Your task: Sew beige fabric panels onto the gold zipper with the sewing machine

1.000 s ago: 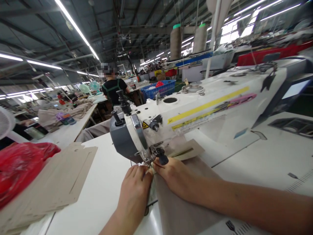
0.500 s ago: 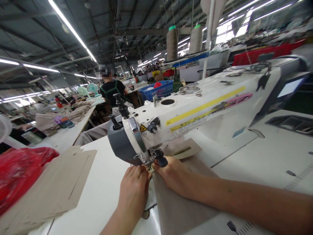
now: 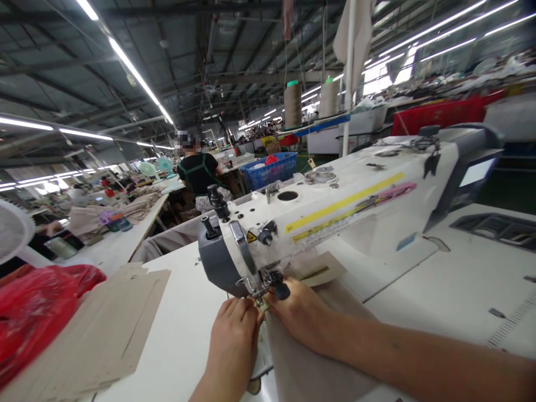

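Both at the presser foot (image 3: 260, 296): your left hand (image 3: 232, 340), your right hand (image 3: 301, 312), fingers curled by grey cloth (image 3: 307, 363) on the bench (image 3: 180, 318); finger gap and hold hidden, can't tell.

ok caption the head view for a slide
Left hand and right hand at a sewing machine, with brown cloth

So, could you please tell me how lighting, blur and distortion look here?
Head view: ceiling lights glare white against dark roof; stretch and blur affect the red bag at the left edge; detail between left hand and right hand is unclear.
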`<action>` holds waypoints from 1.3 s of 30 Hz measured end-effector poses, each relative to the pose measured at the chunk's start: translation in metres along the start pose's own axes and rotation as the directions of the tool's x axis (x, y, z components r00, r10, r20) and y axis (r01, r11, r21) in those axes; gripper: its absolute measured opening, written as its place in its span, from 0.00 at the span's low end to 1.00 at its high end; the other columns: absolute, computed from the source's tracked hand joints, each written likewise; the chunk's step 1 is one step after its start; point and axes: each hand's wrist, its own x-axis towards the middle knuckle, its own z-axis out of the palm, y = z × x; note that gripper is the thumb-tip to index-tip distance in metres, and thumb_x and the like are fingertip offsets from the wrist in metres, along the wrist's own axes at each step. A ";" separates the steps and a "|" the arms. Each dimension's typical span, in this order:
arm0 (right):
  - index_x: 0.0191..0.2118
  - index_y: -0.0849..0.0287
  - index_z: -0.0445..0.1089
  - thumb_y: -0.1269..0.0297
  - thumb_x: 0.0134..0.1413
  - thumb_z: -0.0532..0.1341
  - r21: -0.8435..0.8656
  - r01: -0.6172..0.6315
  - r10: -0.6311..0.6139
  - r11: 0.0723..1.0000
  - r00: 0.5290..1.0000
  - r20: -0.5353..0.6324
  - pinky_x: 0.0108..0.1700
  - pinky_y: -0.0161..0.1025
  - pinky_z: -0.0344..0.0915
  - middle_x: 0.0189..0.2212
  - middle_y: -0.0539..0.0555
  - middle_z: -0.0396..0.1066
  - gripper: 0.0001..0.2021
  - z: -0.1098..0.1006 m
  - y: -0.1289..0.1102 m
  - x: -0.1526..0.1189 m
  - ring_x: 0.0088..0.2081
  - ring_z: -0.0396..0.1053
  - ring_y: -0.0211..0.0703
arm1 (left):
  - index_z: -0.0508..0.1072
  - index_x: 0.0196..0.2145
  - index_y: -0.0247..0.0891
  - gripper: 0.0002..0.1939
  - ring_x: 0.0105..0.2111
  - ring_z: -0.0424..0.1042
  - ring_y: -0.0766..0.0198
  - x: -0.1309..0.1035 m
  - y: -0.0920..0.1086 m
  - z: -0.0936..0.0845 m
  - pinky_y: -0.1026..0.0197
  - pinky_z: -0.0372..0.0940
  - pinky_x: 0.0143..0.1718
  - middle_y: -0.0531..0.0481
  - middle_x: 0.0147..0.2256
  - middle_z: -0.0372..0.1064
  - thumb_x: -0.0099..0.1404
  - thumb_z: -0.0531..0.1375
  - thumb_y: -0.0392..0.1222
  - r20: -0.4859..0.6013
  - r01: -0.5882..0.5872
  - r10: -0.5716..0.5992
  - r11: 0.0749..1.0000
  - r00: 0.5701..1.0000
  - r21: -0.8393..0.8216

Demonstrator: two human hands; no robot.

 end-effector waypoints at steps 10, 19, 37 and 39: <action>0.42 0.65 0.69 0.60 0.55 0.58 -0.343 0.147 -0.218 0.928 0.959 -0.179 0.38 0.41 0.67 0.42 0.62 0.71 0.14 -0.019 -0.039 -0.072 0.40 0.68 0.51 | 0.73 0.32 0.42 0.07 0.38 0.70 0.58 -0.008 0.019 -0.048 0.48 0.63 0.45 0.52 0.37 0.71 0.59 0.59 0.30 0.320 0.165 -0.112 0.976 0.941 -0.142; 0.41 0.63 0.72 0.63 0.64 0.48 0.259 0.137 -0.089 0.956 0.978 -0.189 0.40 0.36 0.68 0.38 0.59 0.74 0.16 -0.037 -0.046 -0.087 0.38 0.72 0.46 | 0.72 0.42 0.41 0.13 0.44 0.67 0.55 -0.019 0.030 -0.046 0.50 0.63 0.46 0.47 0.44 0.69 0.60 0.57 0.29 0.336 0.318 -0.217 0.904 0.917 -0.284; 0.35 0.58 0.72 0.55 0.65 0.46 0.733 -0.168 0.196 0.660 0.979 0.048 0.40 0.35 0.63 0.34 0.55 0.69 0.20 -0.074 -0.044 -0.064 0.38 0.68 0.43 | 0.70 0.44 0.45 0.18 0.45 0.67 0.56 0.002 0.023 -0.049 0.50 0.60 0.49 0.49 0.44 0.70 0.56 0.63 0.31 0.252 0.159 -0.049 0.884 0.966 -0.439; 0.34 0.58 0.73 0.52 0.64 0.46 0.754 -0.209 0.263 0.623 0.963 0.050 0.40 0.36 0.64 0.31 0.55 0.70 0.22 -0.075 -0.044 -0.060 0.36 0.69 0.45 | 0.69 0.44 0.42 0.18 0.43 0.67 0.56 0.001 0.021 -0.048 0.51 0.61 0.47 0.48 0.42 0.70 0.56 0.64 0.31 0.195 0.154 -0.071 0.879 0.978 -0.451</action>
